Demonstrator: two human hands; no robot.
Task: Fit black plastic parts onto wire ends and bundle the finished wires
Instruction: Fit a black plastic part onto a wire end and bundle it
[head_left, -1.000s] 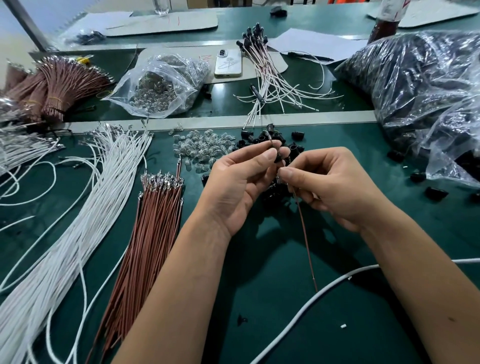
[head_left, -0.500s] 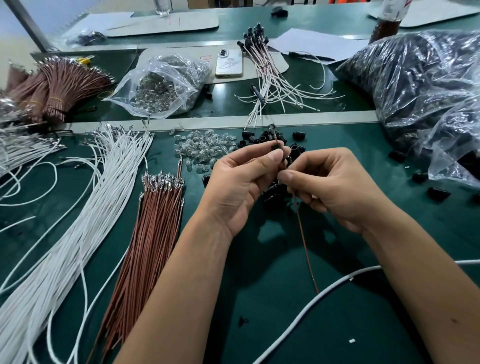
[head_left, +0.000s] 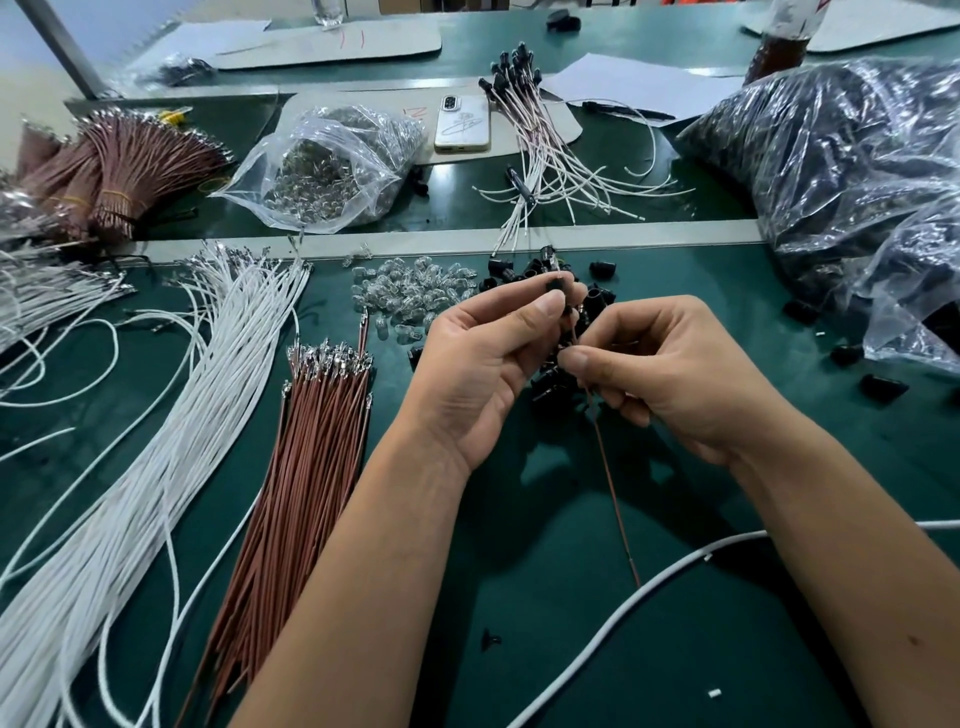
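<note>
My left hand (head_left: 488, 364) pinches a small black plastic part (head_left: 557, 286) between thumb and fingertips. My right hand (head_left: 670, 374) pinches a thin brown wire (head_left: 613, 483) just below that part; the wire hangs down toward me over the green mat. Behind my fingers lies a heap of loose black parts (head_left: 545, 270). A row of brown wires (head_left: 306, 452) and a spread of white wires (head_left: 156, 441) lie to the left. Finished wires with black ends (head_left: 530, 119) fan out at the back.
Clear glass bulbs (head_left: 410, 291) lie left of the black parts. A clear bag of bulbs (head_left: 322, 166), a phone (head_left: 463, 123) and tied brown bundles (head_left: 119, 171) sit at the back. A large bag of black parts (head_left: 852, 176) fills the right. A thick white cable (head_left: 649, 597) crosses front right.
My right hand has slid slightly down the brown wire, away from the left fingertips. The left hand still holds the black part in the same place.
</note>
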